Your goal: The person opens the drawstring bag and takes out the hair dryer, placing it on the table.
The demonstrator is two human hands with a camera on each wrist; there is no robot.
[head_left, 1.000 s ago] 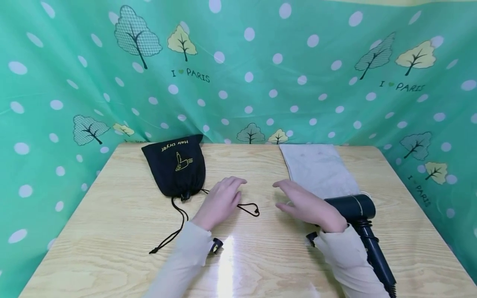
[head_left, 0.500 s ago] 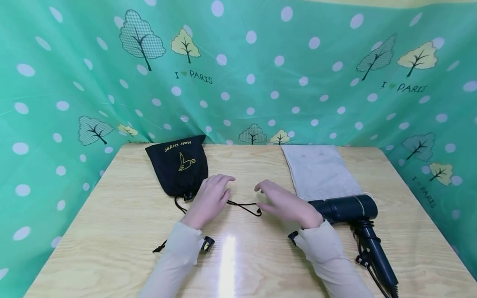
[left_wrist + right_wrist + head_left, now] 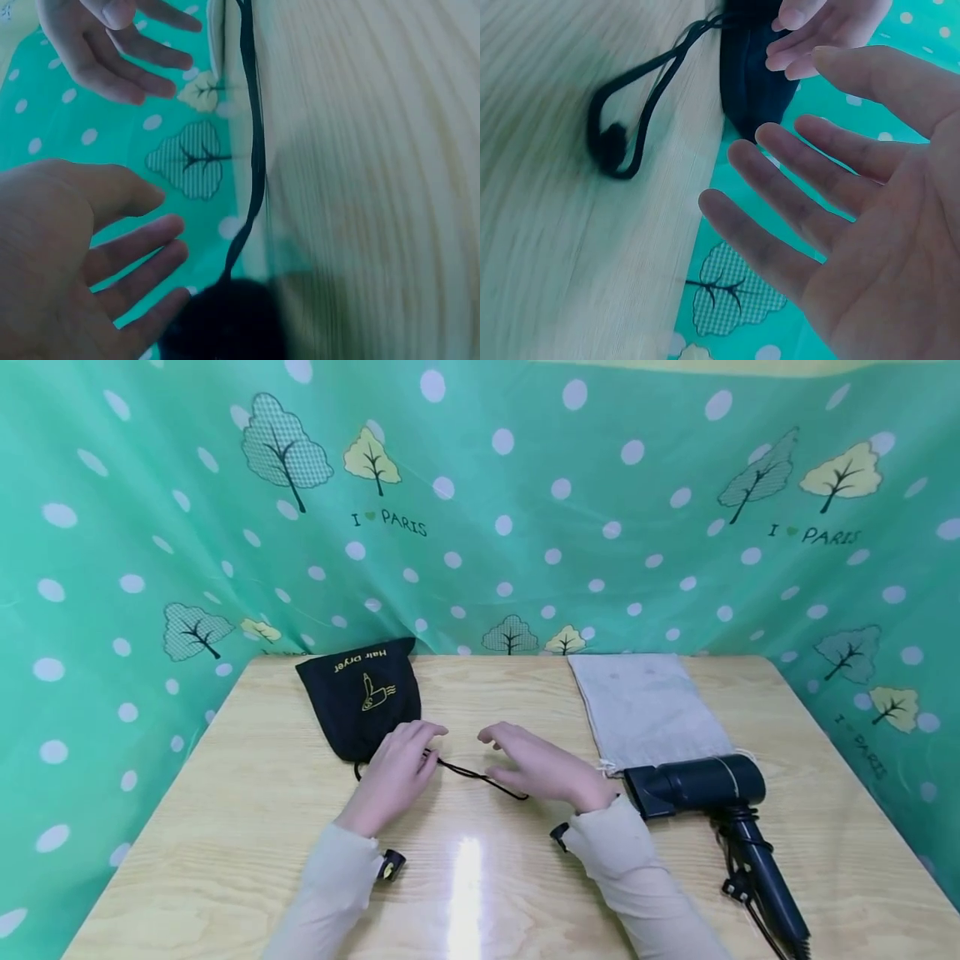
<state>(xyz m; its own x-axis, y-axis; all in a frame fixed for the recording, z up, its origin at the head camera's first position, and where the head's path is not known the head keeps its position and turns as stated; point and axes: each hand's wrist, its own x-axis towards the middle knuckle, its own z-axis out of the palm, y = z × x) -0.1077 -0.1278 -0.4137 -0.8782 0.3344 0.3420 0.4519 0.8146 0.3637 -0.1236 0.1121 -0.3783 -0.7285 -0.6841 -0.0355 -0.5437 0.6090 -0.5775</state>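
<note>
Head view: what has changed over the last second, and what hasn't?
The left hand moved left, in toward the neck of the black fabric drawstring bag. The right hand also moved left, toward the bag's thin black cord, uncovering the nozzle of the dark navy hair dryer. Nothing was visibly gripped or released. Bag, dryer and flat pale-grey cloth stayed put.

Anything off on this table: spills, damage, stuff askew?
No spill or damage visible. Mildly odd: the black drawstring pouch sits askew near the table's far left, its "Hair Dryer" print upside down to the wearer. Its drawstring trails loose across the wood toward the right hand.
</note>
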